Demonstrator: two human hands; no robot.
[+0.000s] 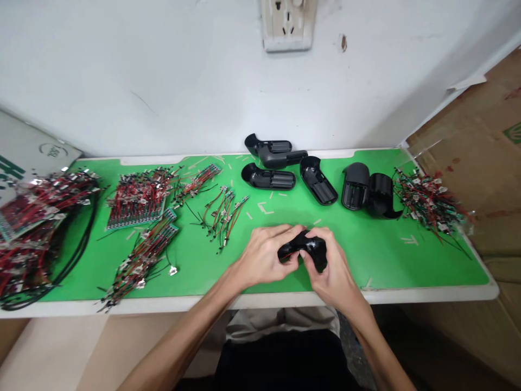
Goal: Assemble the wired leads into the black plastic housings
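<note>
Both hands grip one black plastic housing [316,250] above the front part of the green table. My left hand [271,252] is closed round its left end, with thumb and fingers pressed on it. Round the right end my right hand [331,266] is closed, its thumb on the near side. A bit of red shows at the left end, perhaps a wire; the inside is mostly hidden. Beyond the hands lie similar black housings, among them one [268,178] on its back and another [318,182] slanting to the right.
Wired circuit boards lie in bundles at the left, on a panel [138,201] and in a large heap [40,228]. Several loose ones [226,214] lie left of the hands. Another pile [431,203] sits at the right, beside a cardboard box [476,146]. A wall socket [288,24] is above.
</note>
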